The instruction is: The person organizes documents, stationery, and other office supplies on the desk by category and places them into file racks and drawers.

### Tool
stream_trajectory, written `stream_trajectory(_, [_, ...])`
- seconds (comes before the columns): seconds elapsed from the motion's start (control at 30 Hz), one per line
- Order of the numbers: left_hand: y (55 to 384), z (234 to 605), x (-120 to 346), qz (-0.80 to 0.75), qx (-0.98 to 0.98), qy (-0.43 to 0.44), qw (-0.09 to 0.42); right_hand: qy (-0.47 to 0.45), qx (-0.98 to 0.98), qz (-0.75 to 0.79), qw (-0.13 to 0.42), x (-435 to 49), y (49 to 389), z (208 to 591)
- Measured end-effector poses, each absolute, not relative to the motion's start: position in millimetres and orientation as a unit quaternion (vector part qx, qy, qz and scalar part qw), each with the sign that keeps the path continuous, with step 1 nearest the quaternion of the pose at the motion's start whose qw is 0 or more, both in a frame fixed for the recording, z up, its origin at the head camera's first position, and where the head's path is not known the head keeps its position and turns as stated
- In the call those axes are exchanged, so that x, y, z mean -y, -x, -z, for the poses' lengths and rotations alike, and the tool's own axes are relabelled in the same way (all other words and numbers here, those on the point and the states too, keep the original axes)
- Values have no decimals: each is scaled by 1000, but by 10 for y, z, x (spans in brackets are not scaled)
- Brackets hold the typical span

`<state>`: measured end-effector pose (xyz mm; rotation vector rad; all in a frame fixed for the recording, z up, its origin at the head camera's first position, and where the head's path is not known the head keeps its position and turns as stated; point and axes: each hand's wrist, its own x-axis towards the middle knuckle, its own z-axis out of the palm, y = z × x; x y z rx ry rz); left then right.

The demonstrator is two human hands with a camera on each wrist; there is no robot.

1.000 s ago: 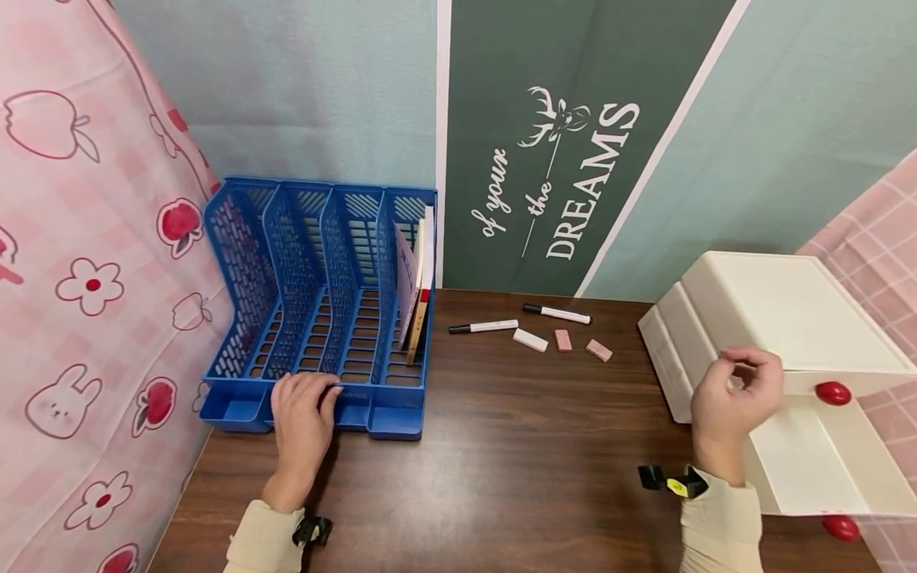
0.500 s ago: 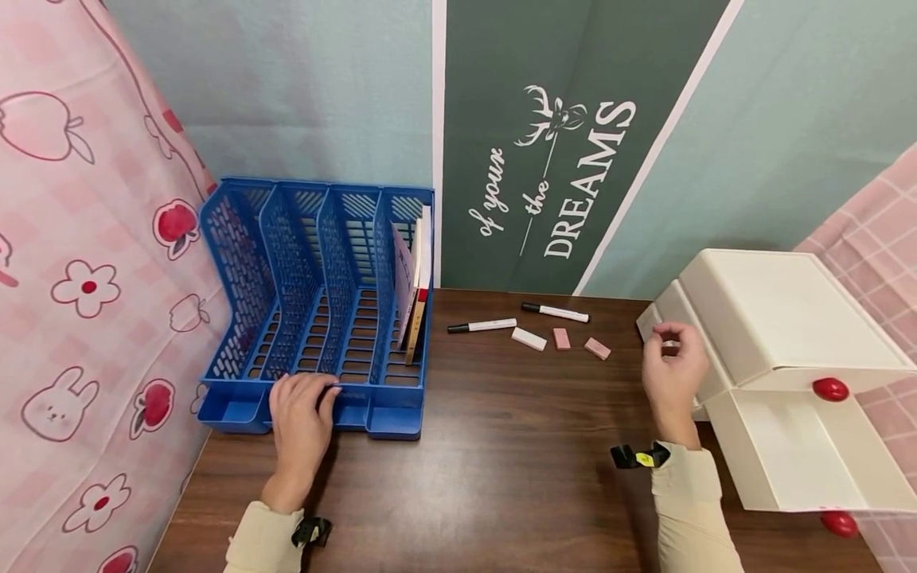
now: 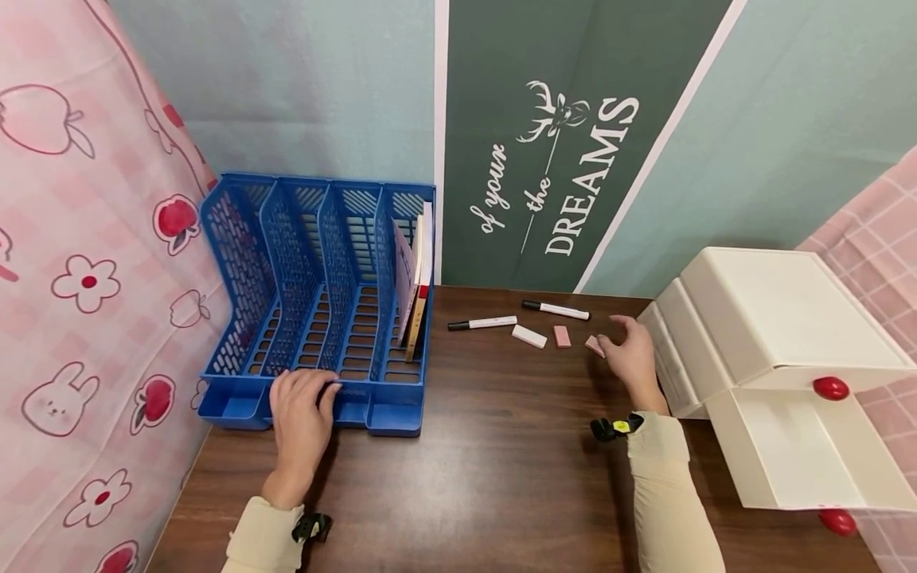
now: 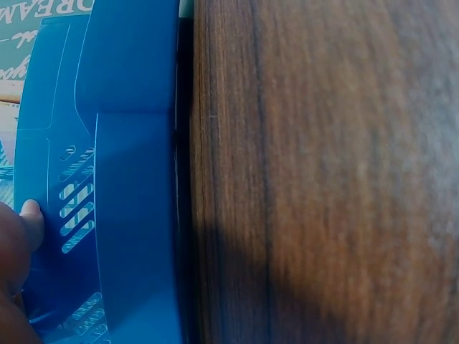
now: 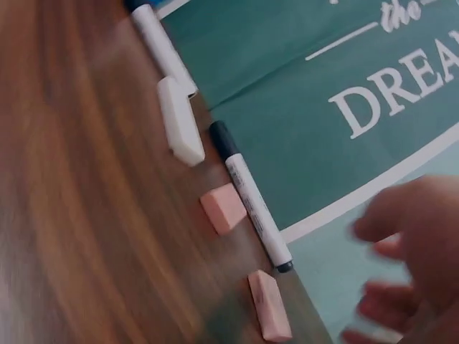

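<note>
My left hand (image 3: 299, 418) grips the front edge of a blue slotted file rack (image 3: 351, 338), fingers over the rim. In the left wrist view the thumb (image 4: 30, 226) lies against the blue plastic. Over at the right, my right hand (image 3: 634, 358) is at a small pink eraser (image 3: 592, 344), thumb and fingers spread apart. The right wrist view shows those fingers blurred, with a gap between them and the pink eraser (image 5: 270, 308). Another pink eraser (image 3: 562, 337) and a white eraser (image 3: 529, 337) lie to the left.
Two white markers with black caps, one left (image 3: 483, 324) and one farther back (image 3: 556, 310), lie near the wall. Several books (image 3: 415, 286) stand in the rack's right slot. At right, a white drawer cabinet (image 3: 788, 310) has one drawer (image 3: 795, 454) pulled out.
From beside the white drawer cabinet, my right hand has moved left to the rightmost pink eraser, and its curled fingers have spread. The left hand stays on the rack.
</note>
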<state>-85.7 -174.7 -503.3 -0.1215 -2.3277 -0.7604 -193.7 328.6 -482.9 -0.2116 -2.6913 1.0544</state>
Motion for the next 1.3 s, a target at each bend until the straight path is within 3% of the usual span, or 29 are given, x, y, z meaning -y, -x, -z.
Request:
stream_trajectory(0.1, [863, 5027, 1753, 294, 893, 46, 338, 86, 930, -353, 56, -3281, 2010, 4894])
stream_trajectory(0.37, [876, 5019, 1744, 293, 896, 43, 332, 121, 936, -329, 19, -3242, 2121, 5062])
stream_trajectory(1.3, [857, 5010, 1731, 292, 894, 45, 337, 96, 951, -289, 55, -3325, 2061, 5198])
